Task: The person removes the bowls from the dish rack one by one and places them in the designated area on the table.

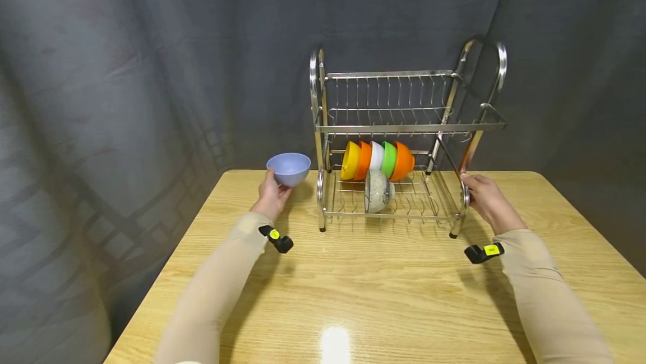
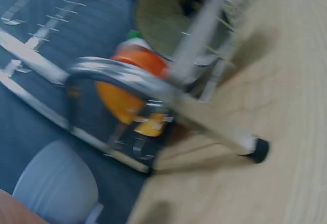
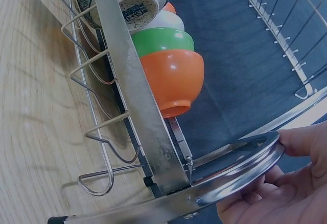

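My left hand [image 1: 271, 196] holds a light blue bowl [image 1: 289, 169] to the left of the metal dish rack [image 1: 388, 128], thumb by the rim. In the left wrist view the bowl [image 2: 59, 183] shows its ridged outside, and only a bit of the hand is in sight. At the rack's right side, my right hand [image 1: 487, 200] grips the curved tube [image 3: 250, 170] of the frame between thumb and fingers. Several coloured bowls [image 1: 402, 162] stand on edge in a row on the lower tier. In front of them a speckled patterned bowl [image 1: 377, 193] sits on its side.
The rack's upper tier [image 1: 388, 95] of wire slots holds no dishes. Its black-tipped feet stand on the light wooden table [image 1: 393, 285]. Behind the table hangs a dark grey curtain [image 1: 217, 44].
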`<move>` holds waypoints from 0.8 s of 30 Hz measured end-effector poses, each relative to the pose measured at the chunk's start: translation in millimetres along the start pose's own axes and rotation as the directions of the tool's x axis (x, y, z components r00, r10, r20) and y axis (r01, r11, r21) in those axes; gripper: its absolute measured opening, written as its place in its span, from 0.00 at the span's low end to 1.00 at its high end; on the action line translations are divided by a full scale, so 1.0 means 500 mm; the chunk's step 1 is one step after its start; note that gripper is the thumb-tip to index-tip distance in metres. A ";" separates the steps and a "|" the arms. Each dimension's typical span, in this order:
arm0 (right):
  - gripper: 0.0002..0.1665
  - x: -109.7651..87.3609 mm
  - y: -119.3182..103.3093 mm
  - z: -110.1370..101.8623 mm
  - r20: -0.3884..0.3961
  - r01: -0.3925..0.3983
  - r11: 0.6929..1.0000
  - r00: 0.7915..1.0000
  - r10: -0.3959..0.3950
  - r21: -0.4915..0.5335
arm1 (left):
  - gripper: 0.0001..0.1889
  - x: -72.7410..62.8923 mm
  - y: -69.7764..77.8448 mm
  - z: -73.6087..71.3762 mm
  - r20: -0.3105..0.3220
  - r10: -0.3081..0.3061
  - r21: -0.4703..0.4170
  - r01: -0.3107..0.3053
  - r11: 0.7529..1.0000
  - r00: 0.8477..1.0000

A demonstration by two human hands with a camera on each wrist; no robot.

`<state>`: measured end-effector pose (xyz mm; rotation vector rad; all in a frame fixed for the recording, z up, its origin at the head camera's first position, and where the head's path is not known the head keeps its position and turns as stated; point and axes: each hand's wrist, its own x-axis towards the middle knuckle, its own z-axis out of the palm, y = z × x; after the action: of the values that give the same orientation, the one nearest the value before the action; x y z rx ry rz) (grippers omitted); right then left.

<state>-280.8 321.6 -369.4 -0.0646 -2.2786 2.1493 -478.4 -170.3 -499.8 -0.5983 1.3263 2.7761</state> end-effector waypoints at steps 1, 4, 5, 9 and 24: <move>0.15 -0.001 -0.001 0.001 -0.001 -0.001 1.000 1.000 0.001 0.008 | 0.47 0.067 -0.032 -0.018 -0.009 0.005 0.016 -0.005 1.000 1.000; 0.16 -0.002 -0.002 0.003 -0.007 -0.005 1.000 1.000 0.005 0.027 | 0.49 0.199 -0.099 -0.042 -0.063 -0.002 0.076 0.007 0.997 0.998; 0.16 -0.002 -0.003 0.004 -0.009 -0.004 1.000 1.000 0.004 0.020 | 0.47 0.217 -0.113 -0.041 -0.072 0.002 0.111 0.006 0.994 0.997; 0.15 -0.001 -0.005 0.004 -0.021 0.006 0.998 1.000 -0.008 -0.056 | 0.39 0.153 -0.120 0.006 -0.089 0.028 0.210 -0.008 0.978 0.996; 0.15 0.001 -0.005 0.004 -0.016 0.022 0.997 1.000 -0.023 -0.075 | 0.36 0.259 -0.155 -0.026 -0.178 0.007 0.348 0.056 0.936 0.984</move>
<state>-281.5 319.7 -367.0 -0.0568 -2.3388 2.0449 -581.3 -150.5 -609.3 -0.8431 1.7813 2.4179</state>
